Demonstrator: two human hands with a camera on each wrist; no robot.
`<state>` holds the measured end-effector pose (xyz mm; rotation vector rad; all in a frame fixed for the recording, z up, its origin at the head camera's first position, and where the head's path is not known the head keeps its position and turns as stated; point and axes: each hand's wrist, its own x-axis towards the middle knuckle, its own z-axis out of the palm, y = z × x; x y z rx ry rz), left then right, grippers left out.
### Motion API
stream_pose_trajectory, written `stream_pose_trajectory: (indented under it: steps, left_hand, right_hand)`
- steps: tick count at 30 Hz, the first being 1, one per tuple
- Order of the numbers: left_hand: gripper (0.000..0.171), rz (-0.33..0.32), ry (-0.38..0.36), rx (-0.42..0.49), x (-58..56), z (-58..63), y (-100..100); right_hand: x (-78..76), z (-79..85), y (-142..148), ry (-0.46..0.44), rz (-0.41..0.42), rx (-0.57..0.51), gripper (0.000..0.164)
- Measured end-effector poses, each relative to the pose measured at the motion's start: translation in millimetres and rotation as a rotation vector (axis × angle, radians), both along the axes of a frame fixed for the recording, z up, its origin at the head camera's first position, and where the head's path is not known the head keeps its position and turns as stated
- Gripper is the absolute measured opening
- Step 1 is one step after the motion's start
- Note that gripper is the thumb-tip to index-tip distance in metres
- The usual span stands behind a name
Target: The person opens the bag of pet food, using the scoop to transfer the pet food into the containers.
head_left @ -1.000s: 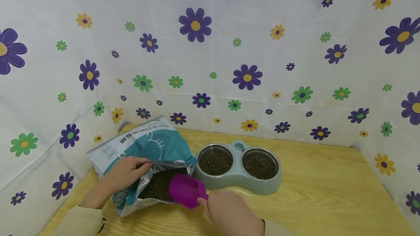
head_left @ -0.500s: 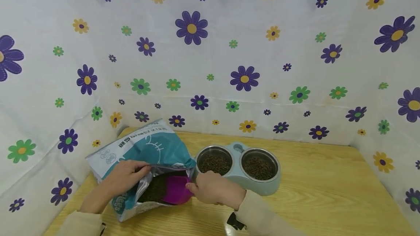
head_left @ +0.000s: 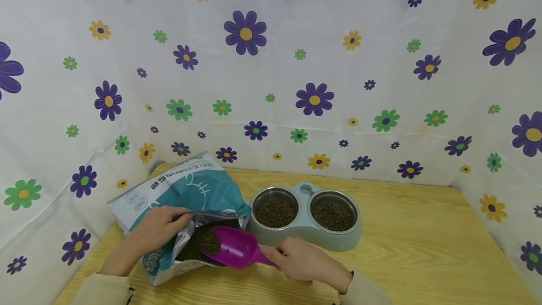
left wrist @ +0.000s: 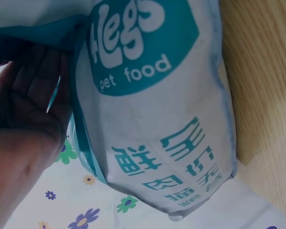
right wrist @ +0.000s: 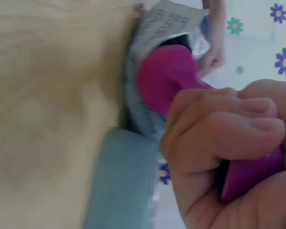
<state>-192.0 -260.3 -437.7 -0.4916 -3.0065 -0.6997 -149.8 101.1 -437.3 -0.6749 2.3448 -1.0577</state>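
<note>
A teal and white pet food bag (head_left: 216, 187) lies on its side at the left, its mouth facing the person. My left hand (head_left: 158, 227) holds the upper edge of that mouth; the left wrist view shows its fingers (left wrist: 35, 78) tucked in at the bag's lip. In my right hand (head_left: 302, 260) is the handle of a purple scoop (head_left: 239, 248), fingers curled round it in the right wrist view. Brown kibble (head_left: 211, 243) sits at the scoop's front end, which is inside the bag's mouth. More kibble inside the bag is partly hidden.
Right of the bag stands a pale blue double feeder (head_left: 296, 232) with two steel bowls, a left bowl (head_left: 255, 204) and a right bowl (head_left: 358, 206), both containing kibble. A flower-print cloth (head_left: 279, 60) hangs round the wooden table (head_left: 415, 248).
The right hand pushed the scoop deep into the bag, then drew it back to the right; kibble now shows in it. The left hand stays on the bag's edge.
</note>
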Motion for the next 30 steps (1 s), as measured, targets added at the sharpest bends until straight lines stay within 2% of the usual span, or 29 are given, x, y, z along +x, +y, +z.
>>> stream_pose_trajectory:
  steps: [3,6,9,12,17,20,24,30]
  left_hand:
    - [0.030,0.004,-0.001,0.000,1.0,0.6,-0.3]
    - [0.030,0.003,-0.006,0.013,1.7,1.5,0.3]
    - [0.030,0.000,-0.012,0.023,1.9,1.9,1.0]
    - [0.031,-0.004,-0.017,0.027,2.1,2.0,1.1]
    - [0.030,-0.008,0.003,0.028,1.6,2.0,0.9]
    - [0.030,-0.012,0.004,0.028,1.4,1.2,0.5]
    - [0.029,-0.013,0.005,0.027,1.4,0.4,0.0]
    - [0.029,-0.014,0.006,0.042,1.4,0.7,-0.1]
  right_hand:
    - [0.9,-12.8,5.8,-0.009,-0.019,-0.041,0.060]
    - [2.1,-23.4,10.0,0.019,-0.026,-0.067,0.063]
    - [3.0,-31.1,13.8,0.040,-0.027,-0.097,0.061]
    - [4.1,-35.3,16.8,0.016,-0.033,-0.158,0.058]
    - [3.0,-38.4,19.8,0.005,-0.032,-0.265,0.056]
    - [2.7,-38.8,21.1,0.004,-0.029,-0.290,0.056]
    - [3.4,-38.0,22.9,0.030,-0.024,-0.283,0.055]
    - [6.5,-31.3,32.3,0.078,-0.068,-0.235,0.052]
